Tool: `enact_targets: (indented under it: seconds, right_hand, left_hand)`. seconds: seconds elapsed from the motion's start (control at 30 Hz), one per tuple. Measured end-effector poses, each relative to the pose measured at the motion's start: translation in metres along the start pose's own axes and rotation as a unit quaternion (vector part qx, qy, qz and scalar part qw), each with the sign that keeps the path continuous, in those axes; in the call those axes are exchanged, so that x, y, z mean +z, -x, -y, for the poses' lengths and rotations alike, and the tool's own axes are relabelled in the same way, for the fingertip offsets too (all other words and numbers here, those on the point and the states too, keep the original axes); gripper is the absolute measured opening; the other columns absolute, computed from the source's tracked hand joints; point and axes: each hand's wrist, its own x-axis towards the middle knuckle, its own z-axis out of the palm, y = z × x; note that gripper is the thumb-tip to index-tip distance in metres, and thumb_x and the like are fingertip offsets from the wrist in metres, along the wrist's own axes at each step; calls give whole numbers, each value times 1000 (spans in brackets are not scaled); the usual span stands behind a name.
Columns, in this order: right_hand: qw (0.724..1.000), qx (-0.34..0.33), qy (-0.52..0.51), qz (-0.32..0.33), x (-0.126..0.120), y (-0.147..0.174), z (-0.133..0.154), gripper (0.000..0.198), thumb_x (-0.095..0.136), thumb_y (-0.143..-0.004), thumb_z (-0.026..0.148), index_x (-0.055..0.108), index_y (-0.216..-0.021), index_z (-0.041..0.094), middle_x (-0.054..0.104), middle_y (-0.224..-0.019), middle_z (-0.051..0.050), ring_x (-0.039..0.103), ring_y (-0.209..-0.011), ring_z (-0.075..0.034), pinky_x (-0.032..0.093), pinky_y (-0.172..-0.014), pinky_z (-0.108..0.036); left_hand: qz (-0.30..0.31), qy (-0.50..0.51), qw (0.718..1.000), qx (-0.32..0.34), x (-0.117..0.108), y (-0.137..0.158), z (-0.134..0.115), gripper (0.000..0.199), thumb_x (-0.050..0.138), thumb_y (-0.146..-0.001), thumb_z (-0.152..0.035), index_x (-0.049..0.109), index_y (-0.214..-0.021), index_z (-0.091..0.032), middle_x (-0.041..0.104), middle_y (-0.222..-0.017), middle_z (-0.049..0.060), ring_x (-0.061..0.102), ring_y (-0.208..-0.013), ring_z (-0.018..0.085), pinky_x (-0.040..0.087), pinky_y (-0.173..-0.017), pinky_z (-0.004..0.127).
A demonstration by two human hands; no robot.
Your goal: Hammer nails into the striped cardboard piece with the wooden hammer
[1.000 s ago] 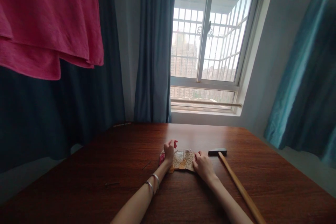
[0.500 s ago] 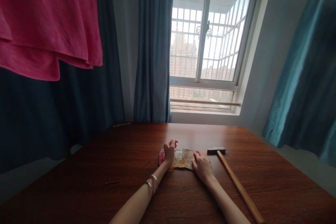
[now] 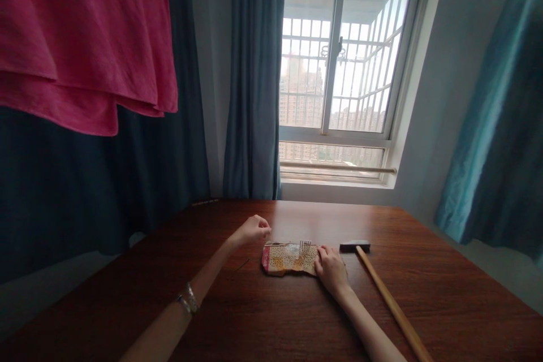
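The person's two hands are apart. The left hand (image 3: pixel 254 229) is off the board, to the left of its far corner, with fingers curled; I cannot tell whether they pinch anything. The right hand (image 3: pixel 331 267) lies on the board's right end, fingers bent over its surface; whether it grips or only presses is not visible.

The speckled board (image 3: pixel 282 261) lies around the middle of the table (image 3: pixel 271 317), its long side running left to right. Its left end is pink, its near edge is uneven, and a row of thin dark pins (image 3: pixel 305 246) stands upright near its far edge, left of the right hand. Brown wood shows between the board and the far table edge, with a wider stretch on the near side, between the forearms.

A thin dark stick (image 3: pixel 242 264) lies just left of the board. The hammer (image 3: pixel 376 277) lies to the right, its head near the right hand but apart from it, its handle slanting toward the near right beside the forearm. The table's side edges slant outward toward the near side. Beyond the far edge is a window (image 3: pixel 360 85), with a curtain (image 3: pixel 254 79) on its left.
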Motion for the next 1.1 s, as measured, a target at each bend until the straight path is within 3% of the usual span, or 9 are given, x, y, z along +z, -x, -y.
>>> enact_targets:
  seconds: [0.13, 0.23, 0.47, 0.63, 0.73, 0.87, 1.1]
  right_hand:
    - [1000, 9, 1, 4, 2, 0, -1, 29, 41, -82, 25, 58, -105, 20, 58, -107, -8, 50, -101, -21, 35, -86, -29]
    - [1000, 9, 1, 3, 3, 0, -1, 29, 40, -82, 26, 58, -105, 20, 58, -106, -8, 50, -101, -21, 34, -86, -29]
    - [1000, 1, -2, -6, 5, 2, -3, 29, 40, -83, 26, 57, -106, 21, 58, -106, -7, 49, -100, -21, 34, -87, -29]
    - [1000, -4, -7, -15, 6, 2, -3, 30, 40, -82, 25, 57, -107, 21, 57, -106, -7, 49, -100, -20, 34, -86, -28]
    - [1000, -6, -12, -18, 8, 1, -4, 30, 41, -81, 24, 57, -107, 21, 58, -105, -7, 49, -99, -20, 35, -84, -27]
    - [1000, -5, -20, -21, 11, 0, -6, 31, 42, -80, 24, 57, -107, 20, 58, -104, -7, 48, -99, -21, 35, -83, -27]
    - [998, -9, -52, -33, 13, 0, -9, 32, 42, -79, 24, 57, -108, 20, 59, -104, -8, 49, -98, -22, 36, -83, -29]
  left_hand:
    - [21, -128, 990, -47, -36, 21, 33, 5, 63, -45, -21, 64, -46, -16, 59, -48, 2, 53, -48, 15, 30, -45, 21]
    - [27, -176, 980, -87, -45, 37, 52, 4, 64, -41, -19, 62, -44, -18, 58, -46, 0, 54, -49, 16, 29, -45, 21]
    - [20, -234, 967, -96, -21, 59, 63, 4, 60, -48, -21, 63, -49, -20, 62, -57, 2, 56, -56, 19, 31, -48, 23]
    - [0, -281, 955, -93, -5, 55, 66, 4, 59, -49, -17, 60, -52, -20, 62, -63, 3, 57, -60, 19, 35, -53, 24]
    - [18, -338, 935, -107, 2, 50, 68, 7, 56, -52, -14, 58, -57, -18, 62, -68, 4, 58, -63, 19, 37, -56, 24]
    - [62, -383, 915, -109, 5, 45, 70, 13, 53, -55, -11, 58, -65, -17, 64, -75, 5, 59, -69, 19, 37, -57, 23]
    - [61, -397, 906, -133, 0, 42, 68, 9, 55, -56, -15, 57, -64, -15, 64, -74, 7, 59, -68, 20, 36, -52, 23]
